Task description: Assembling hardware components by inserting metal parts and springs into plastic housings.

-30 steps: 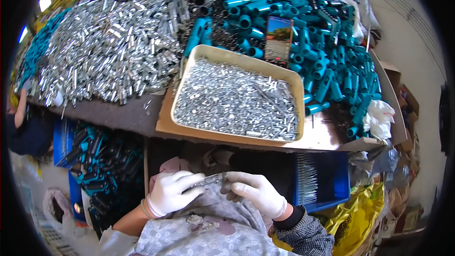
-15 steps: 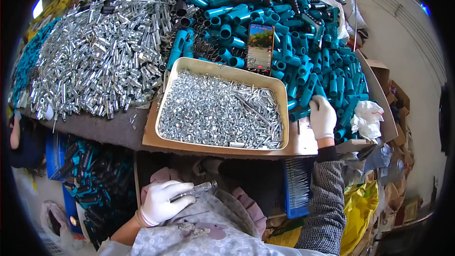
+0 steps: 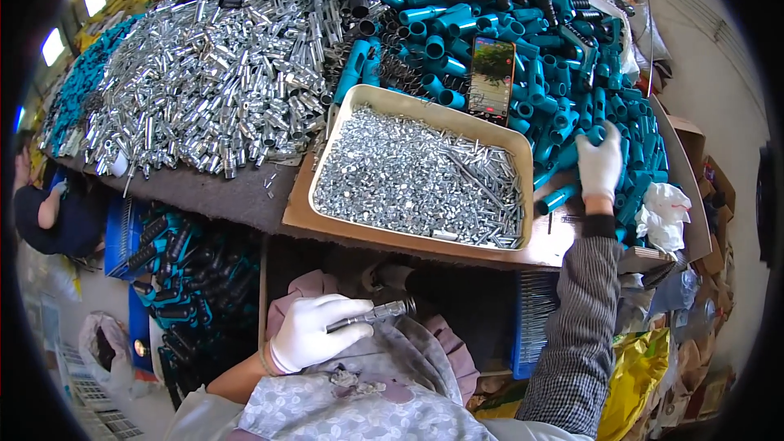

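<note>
My left hand, in a white glove, is closed around a metal spindle with a spring at its far end, held above my lap. My right hand, gloved too, reaches to the near right of a heap of teal plastic housings. Its fingers are around the end of one teal tubular housing in that heap. A cream tray of small metal pins and bits stands on the table between the hands and the heaps. One loose teal housing lies just left of my right wrist.
A big pile of shiny metal spindles covers the table's left. A phone leans behind the tray. Crumpled white plastic sits at the right edge. Blue crates stand below. Another person is at far left.
My right hand has moved a little farther into the teal heap and its fingers have spread around a housing. The whole view has shifted left; my left hand keeps the spindle.
</note>
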Demonstrator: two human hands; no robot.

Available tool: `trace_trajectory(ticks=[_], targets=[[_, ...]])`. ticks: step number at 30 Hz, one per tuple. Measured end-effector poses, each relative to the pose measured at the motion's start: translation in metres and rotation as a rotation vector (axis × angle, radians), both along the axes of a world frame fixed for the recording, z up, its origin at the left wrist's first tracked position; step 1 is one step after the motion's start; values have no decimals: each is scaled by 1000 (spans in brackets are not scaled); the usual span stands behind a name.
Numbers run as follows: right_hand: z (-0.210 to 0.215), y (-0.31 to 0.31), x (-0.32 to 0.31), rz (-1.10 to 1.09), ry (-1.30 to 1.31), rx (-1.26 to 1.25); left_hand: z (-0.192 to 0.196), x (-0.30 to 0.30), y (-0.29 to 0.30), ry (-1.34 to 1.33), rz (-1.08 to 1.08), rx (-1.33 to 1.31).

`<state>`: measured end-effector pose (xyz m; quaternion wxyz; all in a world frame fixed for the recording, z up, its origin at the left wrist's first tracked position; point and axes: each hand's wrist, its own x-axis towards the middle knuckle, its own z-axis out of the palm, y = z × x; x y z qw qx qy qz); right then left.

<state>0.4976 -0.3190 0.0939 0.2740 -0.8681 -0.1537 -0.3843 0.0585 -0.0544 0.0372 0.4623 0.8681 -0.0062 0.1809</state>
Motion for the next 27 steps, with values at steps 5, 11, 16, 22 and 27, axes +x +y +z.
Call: trace_trajectory(ticks=[5,11,16,22,27], targets=[[19,41,-192,691,647,780,-6,-2,10,29,92,-87],[-39,37,-291,803,1219,1143,7,10,11,3,-34,-15],[-26,34,-279,958,1182,20,2,4,17,33,-189,39],[-40,58,-289,1215,1081,-256,1,-3,14,-13,-261,186],[-37,63,-294,1272,1119,-262,5,-14,13,-14,-292,250]])
